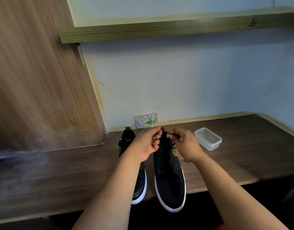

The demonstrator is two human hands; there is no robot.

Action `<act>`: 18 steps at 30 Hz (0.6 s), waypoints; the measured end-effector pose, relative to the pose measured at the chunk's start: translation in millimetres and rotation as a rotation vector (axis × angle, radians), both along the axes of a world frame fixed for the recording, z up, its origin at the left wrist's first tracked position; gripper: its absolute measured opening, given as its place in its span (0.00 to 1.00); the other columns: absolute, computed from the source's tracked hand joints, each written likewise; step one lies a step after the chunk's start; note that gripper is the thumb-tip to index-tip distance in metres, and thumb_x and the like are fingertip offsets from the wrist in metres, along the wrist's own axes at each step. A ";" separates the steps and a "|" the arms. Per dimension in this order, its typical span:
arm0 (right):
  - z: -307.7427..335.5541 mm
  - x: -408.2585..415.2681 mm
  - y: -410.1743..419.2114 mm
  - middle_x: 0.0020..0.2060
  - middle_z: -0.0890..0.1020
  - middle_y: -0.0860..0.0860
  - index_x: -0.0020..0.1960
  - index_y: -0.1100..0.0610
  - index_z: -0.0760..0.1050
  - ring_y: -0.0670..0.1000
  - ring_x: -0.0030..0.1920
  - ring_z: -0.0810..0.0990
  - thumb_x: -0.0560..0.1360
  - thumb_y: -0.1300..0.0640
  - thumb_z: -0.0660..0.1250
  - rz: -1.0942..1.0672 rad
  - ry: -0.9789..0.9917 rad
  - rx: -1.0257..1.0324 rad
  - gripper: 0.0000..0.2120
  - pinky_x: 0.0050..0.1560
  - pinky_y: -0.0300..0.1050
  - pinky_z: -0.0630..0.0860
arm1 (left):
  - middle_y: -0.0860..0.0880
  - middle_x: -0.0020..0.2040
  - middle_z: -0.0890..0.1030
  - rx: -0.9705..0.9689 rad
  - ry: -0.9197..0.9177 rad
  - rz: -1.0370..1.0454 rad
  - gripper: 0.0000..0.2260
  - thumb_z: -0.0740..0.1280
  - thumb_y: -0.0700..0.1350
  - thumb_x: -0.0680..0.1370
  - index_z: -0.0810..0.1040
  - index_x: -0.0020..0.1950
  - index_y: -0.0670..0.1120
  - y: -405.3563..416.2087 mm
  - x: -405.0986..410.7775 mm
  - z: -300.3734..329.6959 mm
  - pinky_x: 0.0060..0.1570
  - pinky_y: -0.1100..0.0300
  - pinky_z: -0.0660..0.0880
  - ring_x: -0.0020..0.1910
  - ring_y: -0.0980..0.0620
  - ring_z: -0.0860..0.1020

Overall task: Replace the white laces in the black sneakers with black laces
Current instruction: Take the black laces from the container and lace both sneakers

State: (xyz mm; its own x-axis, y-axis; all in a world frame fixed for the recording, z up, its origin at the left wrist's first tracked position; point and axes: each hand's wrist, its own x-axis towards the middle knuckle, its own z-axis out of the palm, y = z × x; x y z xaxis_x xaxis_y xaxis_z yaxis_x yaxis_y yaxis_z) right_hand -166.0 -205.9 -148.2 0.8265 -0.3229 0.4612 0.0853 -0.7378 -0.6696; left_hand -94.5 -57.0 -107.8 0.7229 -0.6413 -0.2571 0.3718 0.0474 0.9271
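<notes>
Head view: my left hand (pixel 147 144) and right hand (pixel 184 143) over right sneaker (pixel 169 180) on bench (pixel 242 155), fingers curled, pinching black lace (pixel 172 134) at top eyelets. Left sneaker (pixel 139 181) just beside. Clear plastic tub (pixel 208 138) near right hand, nothing visible inside.

A dark wood-grain desk (pixel 242 156) runs along a pale blue wall (pixel 184 80). A tall wood-grain side panel (pixel 36 80) stands at the desk's left end, and an olive wooden shelf (pixel 159 29) is fixed to the wall above the desk. An uncovered wall socket plate (pixel 146 120), wiring exposed, sits just above the desk's rear edge.
</notes>
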 end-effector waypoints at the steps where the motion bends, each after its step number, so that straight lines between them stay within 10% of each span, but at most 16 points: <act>1: 0.4 -2.4 -3.8 0.30 0.77 0.46 0.41 0.56 0.77 0.48 0.33 0.74 0.77 0.58 0.68 -0.049 0.040 0.013 0.06 0.38 0.46 0.70 | 0.53 0.30 0.71 0.011 0.003 -0.014 0.12 0.64 0.48 0.80 0.75 0.38 0.47 1.3 1.5 -0.5 0.30 0.65 0.61 0.27 0.57 0.64; 8: 6.0 -9.5 -8.0 0.61 0.74 0.52 0.68 0.51 0.71 0.52 0.62 0.71 0.74 0.61 0.66 0.011 0.283 -0.054 0.23 0.64 0.47 0.69 | 0.53 0.32 0.70 0.339 -0.350 -0.048 0.14 0.63 0.52 0.81 0.78 0.38 0.47 -3.1 -1.8 -12.9 0.30 0.65 0.63 0.29 0.57 0.65; 12: 13.8 -9.4 11.3 0.50 0.81 0.50 0.65 0.52 0.73 0.45 0.47 0.81 0.76 0.65 0.64 0.314 0.241 0.247 0.20 0.52 0.42 0.78 | 0.51 0.28 0.73 0.362 -0.471 0.040 0.15 0.67 0.51 0.79 0.78 0.35 0.45 -10.5 -5.5 -19.9 0.29 0.65 0.65 0.29 0.56 0.70; 18: -2.1 -5.5 -7.8 0.40 0.84 0.45 0.49 0.50 0.83 0.45 0.45 0.81 0.76 0.59 0.69 0.065 0.189 0.202 0.06 0.49 0.37 0.76 | 0.52 0.34 0.79 0.448 -0.588 0.158 0.14 0.70 0.52 0.77 0.82 0.39 0.42 -6.7 3.1 -34.0 0.39 0.62 0.70 0.35 0.57 0.75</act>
State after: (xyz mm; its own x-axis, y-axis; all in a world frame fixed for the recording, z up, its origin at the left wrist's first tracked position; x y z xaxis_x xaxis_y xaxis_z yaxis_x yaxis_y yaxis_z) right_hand -171.4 -213.7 -150.3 0.9139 -0.3358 0.2280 -0.0123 -0.5844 -0.8113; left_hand -91.4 -63.7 -141.7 0.8961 -0.4436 -0.0126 -0.1699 -0.3692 0.9137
